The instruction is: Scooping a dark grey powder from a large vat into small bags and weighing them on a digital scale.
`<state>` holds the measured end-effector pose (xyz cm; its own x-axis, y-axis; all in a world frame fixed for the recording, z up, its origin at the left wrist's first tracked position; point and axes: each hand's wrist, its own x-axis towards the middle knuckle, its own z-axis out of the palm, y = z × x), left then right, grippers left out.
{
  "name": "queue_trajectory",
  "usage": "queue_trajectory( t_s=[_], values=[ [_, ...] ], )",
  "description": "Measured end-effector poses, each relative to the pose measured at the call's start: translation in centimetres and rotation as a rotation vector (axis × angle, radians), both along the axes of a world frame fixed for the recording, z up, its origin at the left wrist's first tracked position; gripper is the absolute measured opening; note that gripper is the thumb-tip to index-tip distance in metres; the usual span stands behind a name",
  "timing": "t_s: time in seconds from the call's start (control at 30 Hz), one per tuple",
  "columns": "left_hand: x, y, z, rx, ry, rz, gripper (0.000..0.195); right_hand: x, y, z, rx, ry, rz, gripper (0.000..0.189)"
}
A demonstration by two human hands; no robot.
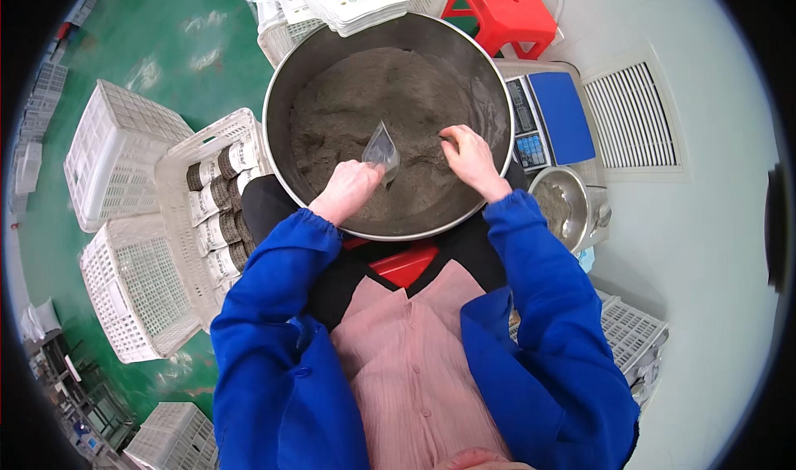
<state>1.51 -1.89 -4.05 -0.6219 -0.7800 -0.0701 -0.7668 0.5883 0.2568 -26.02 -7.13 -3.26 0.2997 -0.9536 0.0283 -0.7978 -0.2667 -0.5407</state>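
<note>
A large round metal basin (268, 128) stands before me, holding a bed of grey-brown powder (373, 90). My left hand (350, 187) grips the side of a small clear plastic bag (381, 151), whose pointed open top tilts up over the powder. The bag's lower part looks greyish; how much it holds I cannot tell. To the right, my right hand (469, 159) hovers over or touches the powder with bent fingers, and whether something small is between them is hidden. A stack of printed white pouches (357, 0) lies at the basin's far rim.
A digital scale with a blue plate (561, 118) stands right of the basin, beside a steel bowl of powder (559, 202). A red plastic stool (507, 6) is behind. At left, a white crate (171, 177) holds filled pouches (214, 202), next to other crates (124, 152).
</note>
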Motion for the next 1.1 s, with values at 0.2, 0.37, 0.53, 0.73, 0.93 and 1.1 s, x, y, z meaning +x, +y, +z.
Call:
queue_trajectory(
  t_s=[0.2, 0.37, 0.53, 0.73, 0.93, 1.1],
  values=[
    [0.3, -1.4, -3.8, -0.014, 0.188, 0.179, 0.022, -0.4, -3.8, -9.5, 0.594, 0.834, 0.099, 0.034],
    [0.8, -2.2, -3.5, 0.097, 0.299, 0.248, 0.009, -0.2, -3.9, -15.0, 0.689, 0.851, -0.021, 0.028],
    [2.0, -3.0, -3.5, 0.121, 0.374, 0.345, 0.005, -2.6, -7.1, -16.2, 0.635, 0.932, -0.039, 0.033],
    [2.6, -3.5, -1.3, 0.205, 0.425, 0.476, 0.008, -2.1, -16.8, -7.0, 0.488, 0.920, 0.089, 0.037],
    [1.8, -4.5, -1.7, 0.218, 0.438, 0.391, 0.003, 8.1, -18.8, -16.0, 0.622, 0.505, 0.074, 0.046],
    [1.6, -4.4, -2.2, 0.260, 0.398, 0.358, 0.006, 9.8, -16.8, -19.5, 0.465, 0.201, -0.010, 0.051]
  ],
)
